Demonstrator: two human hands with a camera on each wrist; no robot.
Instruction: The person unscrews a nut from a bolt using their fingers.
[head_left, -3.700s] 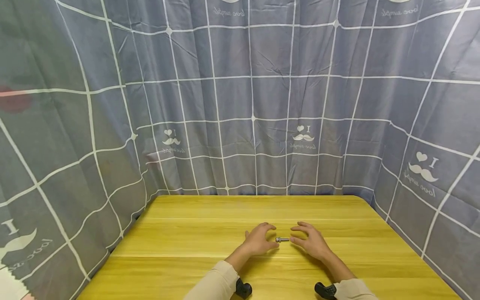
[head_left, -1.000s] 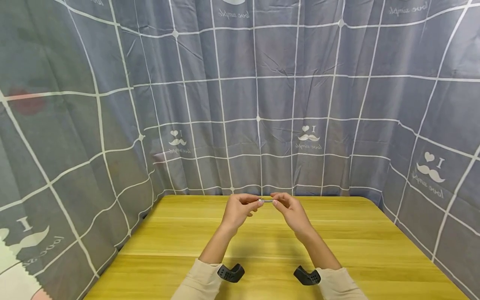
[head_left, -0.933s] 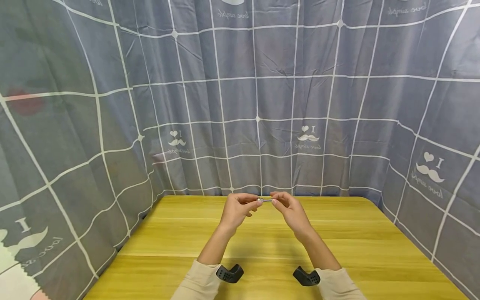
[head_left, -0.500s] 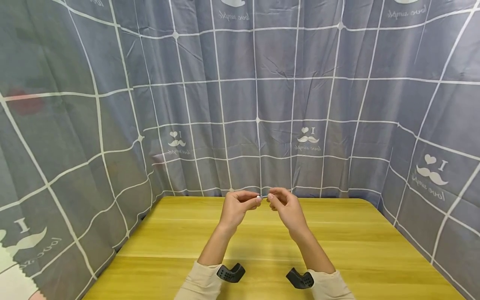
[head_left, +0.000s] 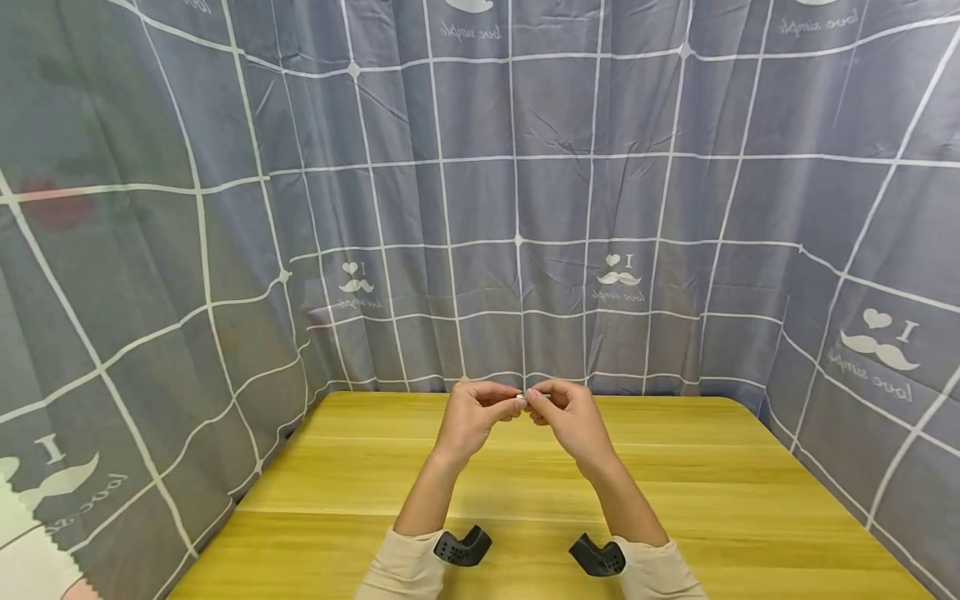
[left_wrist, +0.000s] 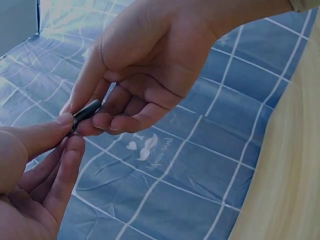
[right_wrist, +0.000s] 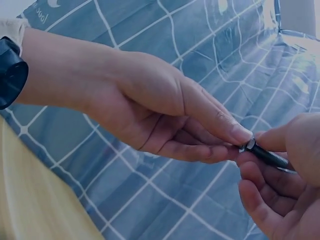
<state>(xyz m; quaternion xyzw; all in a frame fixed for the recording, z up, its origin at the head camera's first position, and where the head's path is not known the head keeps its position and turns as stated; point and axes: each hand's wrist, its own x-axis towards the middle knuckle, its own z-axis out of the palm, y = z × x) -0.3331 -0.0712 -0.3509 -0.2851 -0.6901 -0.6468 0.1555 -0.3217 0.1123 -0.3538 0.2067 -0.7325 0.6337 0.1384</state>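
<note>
A small metal bolt (right_wrist: pixel 270 157) with a hex nut (right_wrist: pixel 251 145) at one end is held up between both hands, above the far part of the table. My left hand (head_left: pixel 467 421) pinches the nut end between thumb and fingertips. From the other side, my right hand (head_left: pixel 573 421) has its thumb and forefinger on the bolt right beside the nut, fingertips meeting those of the left. The dark shaft and threaded end point toward the right palm in the right wrist view. In the head view the fingers hide most of the bolt.
The yellow wood-grain table (head_left: pixel 360 475) spreads beneath the forearms. A grey curtain (head_left: pixel 555 208) with white grid lines hangs behind and at both sides. Black wrist mounts (head_left: pixel 462 546) sit at the cuffs.
The bolt, earlier lying on the table between the hands, has been picked up and raised. Over the last second the right fingers have shifted left along the shaft to the nut end.
</note>
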